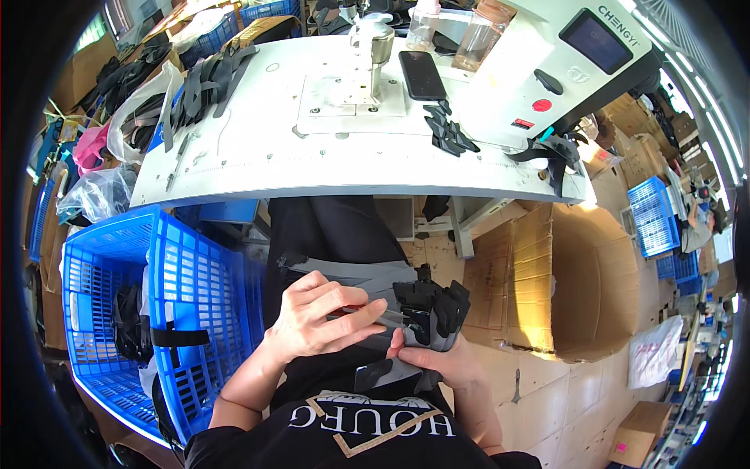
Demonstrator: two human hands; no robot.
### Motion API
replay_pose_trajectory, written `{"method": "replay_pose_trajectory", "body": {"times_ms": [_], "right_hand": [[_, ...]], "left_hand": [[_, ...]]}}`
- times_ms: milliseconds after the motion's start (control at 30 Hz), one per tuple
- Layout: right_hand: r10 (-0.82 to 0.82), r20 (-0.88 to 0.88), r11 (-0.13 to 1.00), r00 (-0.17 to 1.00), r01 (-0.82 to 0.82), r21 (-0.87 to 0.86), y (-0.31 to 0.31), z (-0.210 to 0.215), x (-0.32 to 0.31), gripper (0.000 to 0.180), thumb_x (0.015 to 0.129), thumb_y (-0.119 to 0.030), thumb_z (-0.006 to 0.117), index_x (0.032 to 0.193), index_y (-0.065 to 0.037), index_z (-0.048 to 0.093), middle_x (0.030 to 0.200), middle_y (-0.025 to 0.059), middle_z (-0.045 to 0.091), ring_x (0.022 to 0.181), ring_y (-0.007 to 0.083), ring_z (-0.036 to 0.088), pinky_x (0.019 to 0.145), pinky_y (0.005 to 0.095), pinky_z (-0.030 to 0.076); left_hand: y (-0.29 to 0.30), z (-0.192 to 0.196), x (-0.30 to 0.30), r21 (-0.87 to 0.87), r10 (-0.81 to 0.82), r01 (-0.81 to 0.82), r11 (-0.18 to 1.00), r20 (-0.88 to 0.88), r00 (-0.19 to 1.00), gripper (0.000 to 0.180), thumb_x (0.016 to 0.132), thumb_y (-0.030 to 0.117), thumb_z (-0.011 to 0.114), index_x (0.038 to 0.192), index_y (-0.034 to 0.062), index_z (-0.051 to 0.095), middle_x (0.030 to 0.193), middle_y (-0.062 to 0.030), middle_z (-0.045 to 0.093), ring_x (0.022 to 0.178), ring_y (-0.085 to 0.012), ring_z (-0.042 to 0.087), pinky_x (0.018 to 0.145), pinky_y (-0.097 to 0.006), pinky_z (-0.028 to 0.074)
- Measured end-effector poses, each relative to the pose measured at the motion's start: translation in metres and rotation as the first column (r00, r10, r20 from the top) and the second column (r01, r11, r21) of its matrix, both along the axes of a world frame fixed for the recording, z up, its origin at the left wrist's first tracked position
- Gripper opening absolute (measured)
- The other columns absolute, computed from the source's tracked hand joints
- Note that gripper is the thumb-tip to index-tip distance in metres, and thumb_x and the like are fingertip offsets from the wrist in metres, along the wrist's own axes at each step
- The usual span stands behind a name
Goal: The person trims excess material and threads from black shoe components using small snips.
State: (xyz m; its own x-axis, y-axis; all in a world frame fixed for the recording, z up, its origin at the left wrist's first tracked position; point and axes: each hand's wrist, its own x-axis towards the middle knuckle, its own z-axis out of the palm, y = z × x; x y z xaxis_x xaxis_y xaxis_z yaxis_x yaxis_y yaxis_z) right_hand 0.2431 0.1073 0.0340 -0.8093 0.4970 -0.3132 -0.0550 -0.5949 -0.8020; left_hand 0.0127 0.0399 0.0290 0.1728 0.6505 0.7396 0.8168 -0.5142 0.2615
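In my lap lies a bundle of flat grey strips (359, 271) with black ends. My right hand (437, 359) is closed around the bundle, its thumb pressing on the strips below a cluster of black end pieces (433, 307). My left hand (324, 316) is over the strips' middle, thumb and fingers pinched together. Something thin and slightly shiny runs from its fingertips toward the black ends; whether it is a tool or a strip edge I cannot tell. One grey strip with a black end (383, 374) sticks out below my right thumb.
A white sewing machine table (258, 168) stands ahead, bearing a phone (422, 76), black pieces (449, 131) and dark straps (207, 90). A blue plastic basket (195, 266) is at my left, an open cardboard box (539, 281) at my right.
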Motion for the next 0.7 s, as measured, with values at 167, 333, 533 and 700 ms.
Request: {"method": "replay_pose_trajectory", "body": {"times_ms": [167, 333, 533, 700], "right_hand": [[0.039, 0.002, 0.999, 0.999, -0.039, 0.034, 0.0016, -0.0001, 0.0005, 0.023, 0.087, -0.001, 0.072, 0.108, -0.001, 0.064, 0.098, 0.005, 0.067, 0.094, 0.015, 0.065, 0.084, 0.028, 0.052], [0.016, -0.015, 1.0, 1.0, -0.016, -0.003, -0.0026, 0.0047, -0.0049, 0.025, 0.085, 0.0, 0.073, 0.109, -0.001, 0.064, 0.099, 0.0051, 0.067, 0.093, 0.0151, 0.066, 0.084, 0.0285, 0.052], [0.012, -0.005, 0.999, 1.0, -0.012, -0.03, -0.0025, 0.0043, 0.0021, 0.024, 0.085, 0.001, 0.074, 0.107, -0.001, 0.065, 0.098, 0.0047, 0.068, 0.093, 0.0147, 0.066, 0.085, 0.0282, 0.052], [0.036, 0.022, 0.999, 0.999, -0.036, -0.026, -0.003, 0.0061, -0.0029, 0.023, 0.086, 0.001, 0.073, 0.107, -0.001, 0.065, 0.097, 0.0048, 0.068, 0.093, 0.0144, 0.066, 0.085, 0.0278, 0.052]], "left_hand": [[-0.0028, -0.0021, -0.0012, 0.035, 0.017, -0.017, 0.999, 0.023, 1.0, 0.042, 0.07, 0.028, 0.086, 0.108, 0.0189, 0.07, 0.09, 0.0066, 0.061, 0.061, -0.0061, 0.055, 0.06, -0.023, 0.039], [-0.0013, 0.0002, 0.0032, 0.012, -0.015, 0.015, 1.0, 0.006, 1.0, 0.041, 0.07, 0.027, 0.087, 0.107, 0.0191, 0.071, 0.09, 0.0063, 0.061, 0.06, -0.0064, 0.054, 0.059, -0.023, 0.039], [-0.004, -0.0003, -0.0012, 0.044, 0.004, -0.004, 0.999, 0.01, 1.0, 0.04, 0.07, 0.028, 0.087, 0.106, 0.0187, 0.071, 0.09, 0.0061, 0.062, 0.06, -0.0063, 0.054, 0.059, -0.023, 0.038], [-0.0053, -0.0022, -0.002, 0.043, -0.003, 0.004, 0.999, -0.003, 1.0, 0.041, 0.07, 0.028, 0.087, 0.107, 0.0182, 0.071, 0.089, 0.0062, 0.062, 0.059, -0.0062, 0.053, 0.059, -0.024, 0.039]]}}
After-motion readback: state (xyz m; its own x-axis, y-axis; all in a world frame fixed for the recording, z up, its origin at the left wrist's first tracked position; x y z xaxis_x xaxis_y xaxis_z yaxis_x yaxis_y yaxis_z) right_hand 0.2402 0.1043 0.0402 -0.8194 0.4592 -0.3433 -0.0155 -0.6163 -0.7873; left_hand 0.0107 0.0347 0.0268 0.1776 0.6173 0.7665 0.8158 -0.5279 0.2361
